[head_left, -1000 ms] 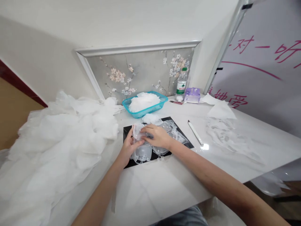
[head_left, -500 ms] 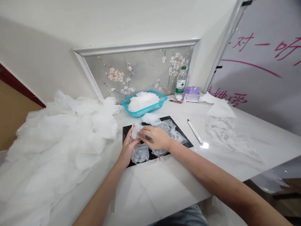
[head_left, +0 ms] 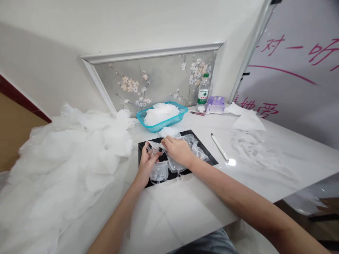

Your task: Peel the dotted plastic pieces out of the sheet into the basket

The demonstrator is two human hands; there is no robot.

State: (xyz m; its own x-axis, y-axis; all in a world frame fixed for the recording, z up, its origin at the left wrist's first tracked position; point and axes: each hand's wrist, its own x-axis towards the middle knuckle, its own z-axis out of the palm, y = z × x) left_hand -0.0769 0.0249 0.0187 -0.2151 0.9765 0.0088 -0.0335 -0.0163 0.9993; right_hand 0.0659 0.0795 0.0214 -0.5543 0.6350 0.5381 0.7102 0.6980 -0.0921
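My left hand grips a thin, translucent white piece, held up over the left part of a black mat. Close to its right, my right hand has its fingers pinched at a whitish edge of that piece. Its fingertips are partly hidden. More translucent pieces with small round dots lie on the mat below and right of my hands. A small white sheet bundle rests at the mat's far edge.
A large heap of thin white sheets covers the left side of the table. Behind the mat stands a blue basket of white sheets. A white pen, bottle, purple packet and film scraps are to the right.
My right hand has turned and shifted slightly, its fingertips now farther from my left hand. The piece in my left hand is more spread out, with black showing between the hands.
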